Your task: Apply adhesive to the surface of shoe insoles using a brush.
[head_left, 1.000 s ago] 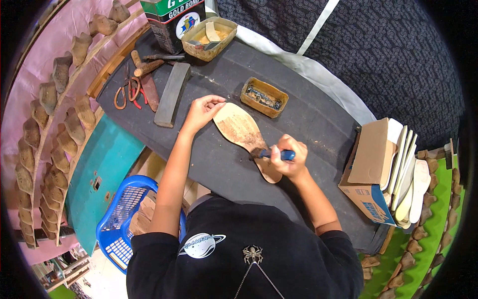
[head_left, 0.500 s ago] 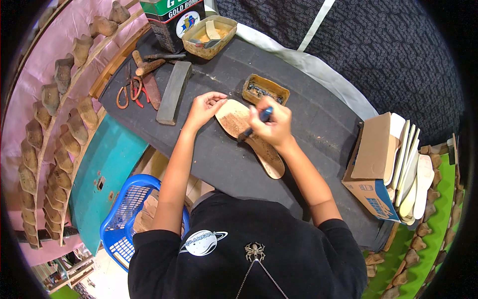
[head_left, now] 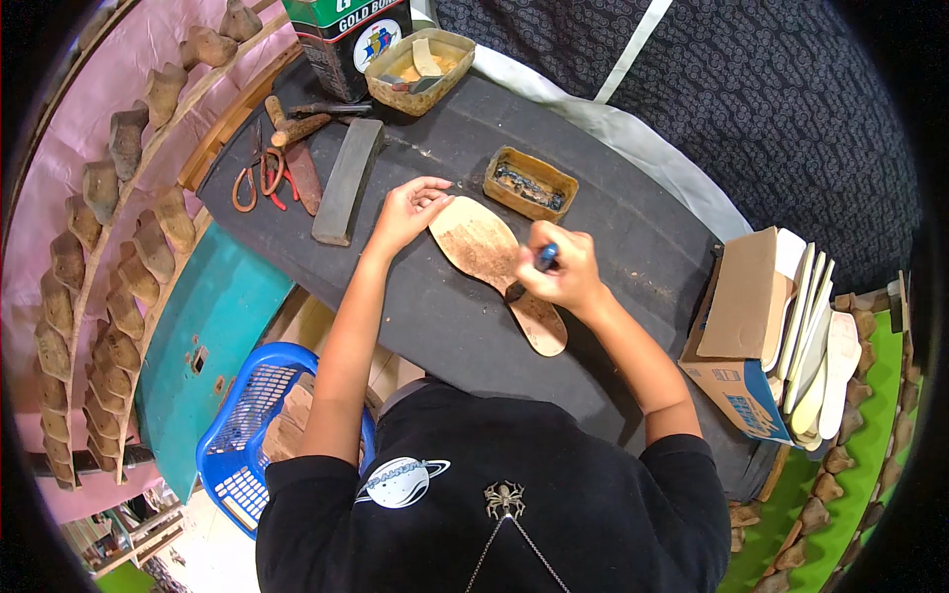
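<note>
A tan shoe insole (head_left: pixel 474 237) with a rough brown patch lies flat on the dark-covered table, its wide end turned away from me. My left hand (head_left: pixel 405 214) steadies its far left edge, thumb against the rim and fingers close beside it. Wrapped in the fingers of my right hand (head_left: pixel 567 269) is a brush with a blue handle (head_left: pixel 547 256). Its dark end (head_left: pixel 514 291) meets the narrow middle of the insole; my hand hides part of the tool. Just beyond the insole stands a small yellowish tub (head_left: pixel 531 184) with dark, crusted contents.
Left on the table lie a grey block (head_left: pixel 348 183), scissors (head_left: pixel 244 188) and a hammer (head_left: pixel 297 128). Behind stand a tin (head_left: pixel 351 49) and a larger tub (head_left: pixel 420 99). A carton (head_left: pixel 736 296) of pale soles is at right; a blue basket (head_left: pixel 232 435) is below left.
My right hand has moved right and toward me, carrying the brush from the insole's wide part to its narrow middle. My left hand stays at the edge.
</note>
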Demonstrator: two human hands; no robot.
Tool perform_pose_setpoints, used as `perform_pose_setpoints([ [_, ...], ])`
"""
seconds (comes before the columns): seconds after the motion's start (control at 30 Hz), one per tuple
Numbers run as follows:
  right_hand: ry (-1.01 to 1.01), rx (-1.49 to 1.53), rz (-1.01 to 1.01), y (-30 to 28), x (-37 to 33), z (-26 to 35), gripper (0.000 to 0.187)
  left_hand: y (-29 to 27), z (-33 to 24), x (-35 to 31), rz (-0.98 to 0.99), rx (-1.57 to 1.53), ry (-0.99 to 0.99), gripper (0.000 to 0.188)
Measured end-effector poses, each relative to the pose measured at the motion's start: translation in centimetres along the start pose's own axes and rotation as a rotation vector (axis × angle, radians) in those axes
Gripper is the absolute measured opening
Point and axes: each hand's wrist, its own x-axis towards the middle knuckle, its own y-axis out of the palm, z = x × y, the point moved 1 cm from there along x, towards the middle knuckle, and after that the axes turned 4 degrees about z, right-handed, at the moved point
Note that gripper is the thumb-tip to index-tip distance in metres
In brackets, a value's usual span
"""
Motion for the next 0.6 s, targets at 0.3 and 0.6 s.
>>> perform_pose_setpoints([
  [0.3,0.158,0.064,-0.191,-0.9,-0.4,-1.2,0.017,0.1,0.6,0.1,-0.033,0.077,0.02,0.017],
  [0.6,0.027,0.049,-0.336,1.6,-0.4,-1.5,0.018,0.0,0.8,0.1,-0.052,0.053,0.039,0.016],
])
